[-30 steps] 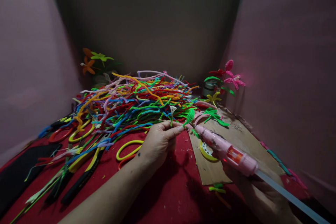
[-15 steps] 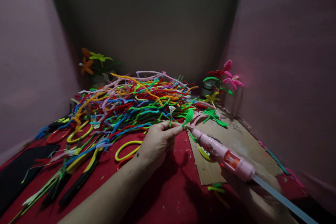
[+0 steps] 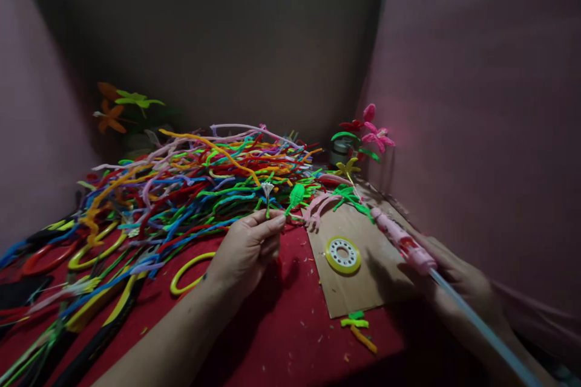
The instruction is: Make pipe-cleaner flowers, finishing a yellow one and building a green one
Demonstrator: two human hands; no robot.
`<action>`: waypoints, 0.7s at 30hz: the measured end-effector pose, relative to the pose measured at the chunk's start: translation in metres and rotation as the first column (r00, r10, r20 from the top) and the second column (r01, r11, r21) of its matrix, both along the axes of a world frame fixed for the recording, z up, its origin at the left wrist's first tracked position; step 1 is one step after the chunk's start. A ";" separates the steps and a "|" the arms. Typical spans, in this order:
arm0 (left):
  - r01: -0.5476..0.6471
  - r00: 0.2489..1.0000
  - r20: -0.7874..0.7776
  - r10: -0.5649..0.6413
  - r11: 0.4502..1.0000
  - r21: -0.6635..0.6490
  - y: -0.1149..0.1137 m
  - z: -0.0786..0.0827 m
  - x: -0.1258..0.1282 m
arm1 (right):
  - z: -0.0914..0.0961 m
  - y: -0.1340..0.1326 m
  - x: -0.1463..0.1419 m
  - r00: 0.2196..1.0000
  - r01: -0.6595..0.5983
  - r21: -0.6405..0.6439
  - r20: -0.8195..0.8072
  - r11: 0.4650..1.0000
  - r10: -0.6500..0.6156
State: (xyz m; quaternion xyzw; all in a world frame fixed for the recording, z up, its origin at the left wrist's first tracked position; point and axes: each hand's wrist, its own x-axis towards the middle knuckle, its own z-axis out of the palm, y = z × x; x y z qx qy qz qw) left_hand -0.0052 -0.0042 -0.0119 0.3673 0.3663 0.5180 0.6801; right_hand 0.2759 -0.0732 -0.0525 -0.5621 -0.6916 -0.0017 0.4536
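Between thumb and fingertips, my left hand (image 3: 254, 248) pinches a thin stem topped with white flower stamens (image 3: 267, 189). A green pipe-cleaner leaf (image 3: 296, 196) stands up at the same fingertips. My right hand (image 3: 458, 278) is closed around a pink hot glue gun (image 3: 403, 242), with a long translucent glue stick (image 3: 481, 329) sticking out of its back. The gun's tip is apart from the leaf, over the far part of a brown board (image 3: 349, 296). Most of my right fingers are hidden behind the gun.
A heap of coloured pipe cleaners (image 3: 200, 175) fills the back. Pliers (image 3: 120, 308) and scissors (image 3: 190, 272) lie at left. A yellow tape roll (image 3: 342, 255) and pink pipe-cleaner pieces (image 3: 320, 208) lie on the board. Finished flowers (image 3: 376, 136) stand behind.
The glue gun has moved away to the right from the green leaf, uncovering the tape roll. My left hand keeps its pinch. The whole view has shifted, so things sit further left.
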 end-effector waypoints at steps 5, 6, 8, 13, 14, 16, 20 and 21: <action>0.009 1.000 0.000 -0.009 1.000 -0.014 -0.001 0.002 0.002 | -0.017 0.022 0.045 0.921 0.194 0.047 0.336 0.980 -0.198; 0.011 1.000 -0.001 -0.011 1.000 -0.020 -0.002 0.002 0.002 | -0.020 0.026 0.050 0.904 0.213 0.054 0.367 0.976 -0.218; 0.009 1.000 -0.006 -0.010 0.999 -0.035 -0.002 0.003 0.003 | -0.025 0.033 0.058 0.879 0.233 0.044 0.417 0.971 -0.230; 0.021 1.000 -0.011 -0.022 0.999 -0.041 -0.001 0.003 0.002 | -0.024 0.044 0.061 0.868 0.223 -0.023 0.461 0.975 -0.187; 0.025 1.000 -0.013 -0.026 0.999 -0.042 -0.001 0.002 0.002 | -0.022 0.045 0.061 0.874 0.212 -0.034 0.454 0.977 -0.174; 0.028 0.999 -0.020 -0.029 0.999 -0.046 0.000 0.001 0.002 | -0.019 0.046 0.059 0.883 0.199 -0.053 0.444 0.979 -0.155; 0.033 0.999 -0.029 -0.034 0.999 -0.031 -0.001 -0.001 0.003 | -0.013 0.048 0.054 0.905 0.193 -0.109 0.404 0.975 -0.134; 0.034 0.999 -0.030 -0.035 0.999 -0.031 -0.001 -0.001 0.003 | -0.013 0.049 0.053 0.910 0.193 -0.125 0.394 0.973 -0.130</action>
